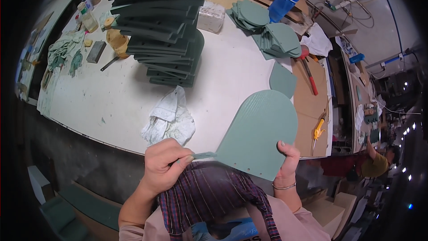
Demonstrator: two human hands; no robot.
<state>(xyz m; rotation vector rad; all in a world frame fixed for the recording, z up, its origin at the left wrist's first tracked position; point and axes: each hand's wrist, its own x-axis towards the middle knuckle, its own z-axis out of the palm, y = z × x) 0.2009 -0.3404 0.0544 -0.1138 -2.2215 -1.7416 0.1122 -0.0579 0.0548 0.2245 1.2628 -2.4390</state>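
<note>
My right hand (288, 162) grips the lower right side of a green panel (263, 129) with a rounded end, its thumb on the face. Several small holes run along the panel's straight lower edge. My left hand (166, 166) is closed in a pinch on a thin grey-green strip (205, 155), whose far end meets the panel's lower left corner. What the strip is made of I cannot tell. Just beyond my left hand, a crumpled white cloth (169, 118) lies on the white table (214, 80).
A tall stack of green panels (165, 35) rises at the back. Smaller green pieces (281, 39), a blue bottle (284, 4), a red-handled tool (310, 71) and a yellow air gun (318, 130) lie to the right. Bottles (117, 38) and rags (64, 49) occupy the left. Another person (374, 165) stands far right.
</note>
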